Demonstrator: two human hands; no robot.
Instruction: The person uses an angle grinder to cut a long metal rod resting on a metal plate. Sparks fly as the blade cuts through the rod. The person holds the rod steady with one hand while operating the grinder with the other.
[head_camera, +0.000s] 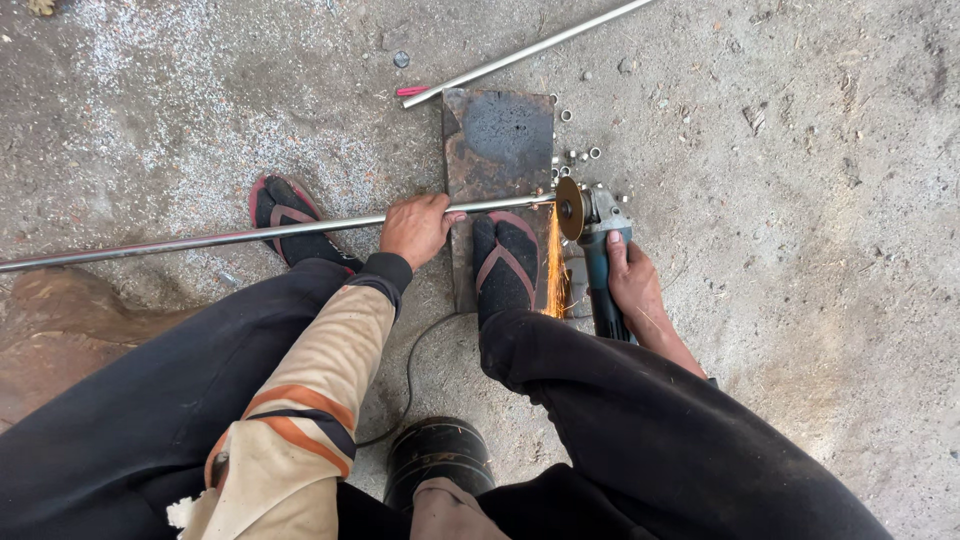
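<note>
- Two hands are seen at work: the left hand (415, 228) is wrapped around a long thin metal rod (200, 240), and the right hand (630, 285) is closed on the dark blue body of an angle grinder (597, 240).
- The rod is laid across a rusty steel plate (498, 140) on the concrete floor (820, 200); from the plate it runs off toward 9 o'clock, past the frame's edge.
- The rod's end is met by the grinder's disc (570, 208) at the plate's 3 o'clock edge, and orange sparks (553, 270) are thrown toward 6 o'clock.
- The rod is judged stiff, fairly light and smooth, so it may roll or slip; it is best gripped close to the cut, where the left hand sits, away from the hot end.
- The plate is pinned by a foot in a black sock and sandal (505, 265); a second sandalled foot (290, 220) lies under the rod at 9 o'clock.
- Small cut metal rings (580, 155) are scattered at 1 o'clock of the plate, and a second rod (530, 48) with a red-tipped piece beside it lies at 12 o'clock.
- No packages, labels or signs are seen.
</note>
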